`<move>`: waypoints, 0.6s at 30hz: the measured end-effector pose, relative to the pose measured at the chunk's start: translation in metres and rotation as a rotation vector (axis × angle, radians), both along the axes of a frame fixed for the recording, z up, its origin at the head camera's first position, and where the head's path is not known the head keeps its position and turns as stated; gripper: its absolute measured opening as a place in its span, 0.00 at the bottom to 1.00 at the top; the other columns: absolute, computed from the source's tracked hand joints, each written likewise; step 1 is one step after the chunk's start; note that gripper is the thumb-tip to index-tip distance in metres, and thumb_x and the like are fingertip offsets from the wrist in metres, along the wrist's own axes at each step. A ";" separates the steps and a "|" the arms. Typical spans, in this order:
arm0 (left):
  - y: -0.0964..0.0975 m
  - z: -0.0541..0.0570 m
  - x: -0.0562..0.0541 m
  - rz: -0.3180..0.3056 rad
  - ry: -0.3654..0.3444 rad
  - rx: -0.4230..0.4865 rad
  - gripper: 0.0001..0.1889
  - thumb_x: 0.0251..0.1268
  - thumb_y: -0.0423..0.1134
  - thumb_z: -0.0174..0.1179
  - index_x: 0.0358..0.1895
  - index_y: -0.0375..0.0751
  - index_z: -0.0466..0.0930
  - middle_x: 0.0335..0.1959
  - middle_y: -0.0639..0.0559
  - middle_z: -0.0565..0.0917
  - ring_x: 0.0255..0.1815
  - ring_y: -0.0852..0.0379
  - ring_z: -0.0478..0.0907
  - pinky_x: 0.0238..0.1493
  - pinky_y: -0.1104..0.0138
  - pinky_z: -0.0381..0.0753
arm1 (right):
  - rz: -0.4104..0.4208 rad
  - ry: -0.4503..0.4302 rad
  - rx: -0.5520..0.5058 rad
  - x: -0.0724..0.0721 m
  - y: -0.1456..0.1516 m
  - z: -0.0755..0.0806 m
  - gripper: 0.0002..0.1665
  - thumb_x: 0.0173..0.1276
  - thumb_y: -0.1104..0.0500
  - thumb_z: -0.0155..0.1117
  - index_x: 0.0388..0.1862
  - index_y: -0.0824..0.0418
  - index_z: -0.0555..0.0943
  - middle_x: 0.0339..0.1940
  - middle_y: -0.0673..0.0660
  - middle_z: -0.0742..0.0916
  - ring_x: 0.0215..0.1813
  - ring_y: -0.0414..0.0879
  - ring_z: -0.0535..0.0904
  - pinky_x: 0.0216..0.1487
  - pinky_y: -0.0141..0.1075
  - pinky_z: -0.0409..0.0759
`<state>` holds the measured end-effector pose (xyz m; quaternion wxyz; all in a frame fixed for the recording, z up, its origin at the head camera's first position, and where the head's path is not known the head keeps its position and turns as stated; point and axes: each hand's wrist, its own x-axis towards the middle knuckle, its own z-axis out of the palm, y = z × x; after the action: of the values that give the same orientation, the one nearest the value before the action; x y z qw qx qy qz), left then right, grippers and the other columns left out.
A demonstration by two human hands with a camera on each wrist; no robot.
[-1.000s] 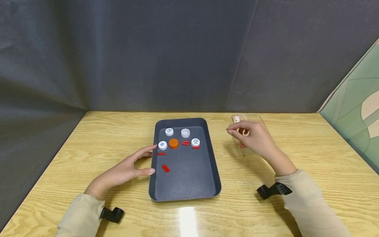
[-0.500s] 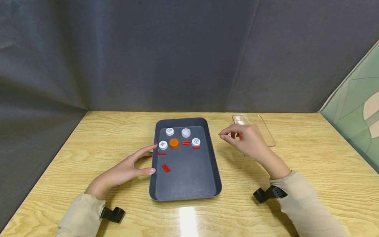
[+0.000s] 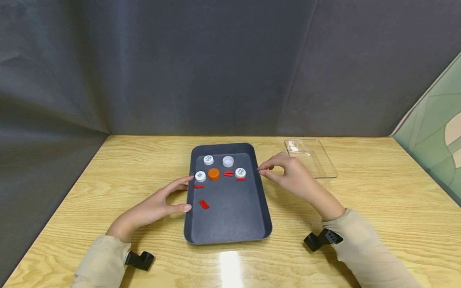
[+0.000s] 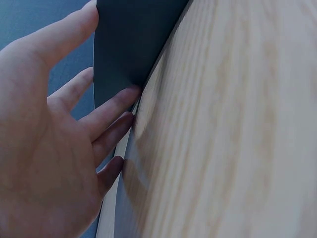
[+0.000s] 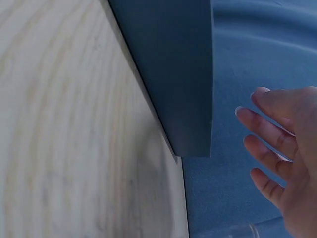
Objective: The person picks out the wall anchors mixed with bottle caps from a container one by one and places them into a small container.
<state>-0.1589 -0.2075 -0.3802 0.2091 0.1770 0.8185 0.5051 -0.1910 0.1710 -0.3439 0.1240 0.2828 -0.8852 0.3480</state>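
Observation:
My left hand [image 3: 147, 210] stays at the left side of the dark grey tray [image 3: 230, 224], thumb and fingers spread and its fingertips at the rim. In the left wrist view several fingers of that hand [image 4: 44, 148] lie along the tray's outer wall [image 4: 133, 39]. My right hand [image 3: 288, 174] is at the tray's right rim, thumb and index fingertips together; anything between them is too small to make out. The right wrist view shows this hand [image 5: 292, 148] with bent fingers beside the tray wall [image 5: 173, 74]. Inside the tray lie an orange cap [image 3: 213, 174], white caps [image 3: 240, 173] and short red sticks [image 3: 204, 204].
Behind the right hand a clear plastic box [image 3: 317, 160] stands on the wooden table [image 3: 151, 160], partly covered by the hand. A dark curtain [image 3: 201, 72] closes off the back and left. A green patterned panel [image 3: 435, 116] is at the right.
My right hand has moved left from over the clear box to the tray's right rim. A bit of red seen by that hand earlier is out of sight. The left hand keeps its place.

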 end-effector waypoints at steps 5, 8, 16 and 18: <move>0.001 0.000 0.000 0.005 0.015 -0.016 0.41 0.65 0.49 0.67 0.78 0.59 0.54 0.73 0.42 0.63 0.73 0.42 0.58 0.67 0.42 0.62 | 0.023 -0.038 0.010 -0.001 -0.007 -0.001 0.06 0.63 0.63 0.73 0.39 0.57 0.89 0.34 0.47 0.87 0.41 0.46 0.79 0.46 0.48 0.77; 0.001 0.000 0.000 0.012 0.023 -0.035 0.42 0.64 0.50 0.67 0.78 0.61 0.54 0.72 0.42 0.64 0.73 0.42 0.59 0.67 0.40 0.60 | 0.036 -0.058 0.014 -0.003 -0.011 -0.002 0.06 0.64 0.62 0.72 0.40 0.57 0.89 0.35 0.47 0.86 0.41 0.46 0.79 0.46 0.48 0.78; 0.000 0.000 0.000 0.014 0.034 -0.039 0.42 0.64 0.50 0.67 0.78 0.60 0.55 0.72 0.42 0.65 0.72 0.42 0.60 0.68 0.36 0.55 | 0.052 -0.054 0.030 -0.010 -0.014 -0.007 0.05 0.64 0.61 0.72 0.39 0.58 0.89 0.37 0.46 0.87 0.45 0.44 0.80 0.49 0.47 0.78; 0.001 0.000 0.000 0.014 0.028 -0.030 0.42 0.64 0.49 0.67 0.78 0.61 0.55 0.72 0.42 0.65 0.73 0.42 0.59 0.68 0.37 0.55 | 0.059 -0.043 0.043 -0.011 -0.015 -0.007 0.05 0.64 0.61 0.72 0.39 0.57 0.89 0.37 0.45 0.87 0.45 0.45 0.80 0.49 0.45 0.77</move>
<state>-0.1587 -0.2066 -0.3801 0.1965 0.1753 0.8301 0.4915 -0.2022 0.1559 -0.3510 0.0884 0.3036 -0.8862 0.3385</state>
